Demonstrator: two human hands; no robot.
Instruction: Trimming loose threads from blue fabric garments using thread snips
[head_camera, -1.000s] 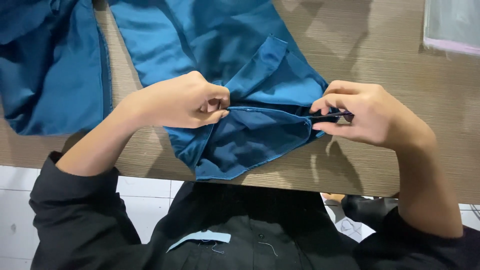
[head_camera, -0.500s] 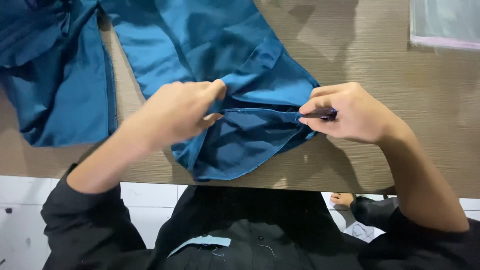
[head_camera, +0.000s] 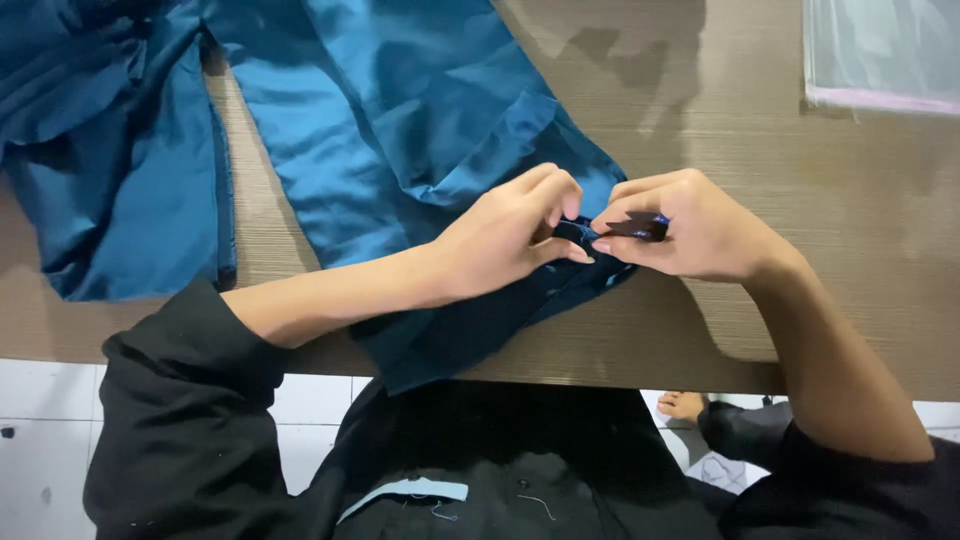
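Head view looks straight down at your left hand (head_camera: 505, 235) and right hand (head_camera: 690, 225), both meeting at the edge of the shiny teal-blue satin garment (head_camera: 400, 130) spread across the grey-brown wood-grain table (head_camera: 800, 300). Your left hand is pinched tight on a fold of the garment's hem, thumb and forefinger closed on the cloth. Your right hand is closed around a small dark tool (head_camera: 640, 228), right up against the same bit of fabric; I can't tell exactly what the tool is, it's mostly buried in your fingers. The hem you're working sits near the table's front edge, with a dark corner of the cloth hanging over it toward your lap.

What could go sideways, as I see it: satin is slippery, so a loose pinch could let the fold slide out. Your fingertips are nearly touching, so the tool could nick your left thumb or snag the weave. The hanging corner could also drag the piece off the table.

A clear plastic bag (head_camera: 880, 50) lies well apart at top right.
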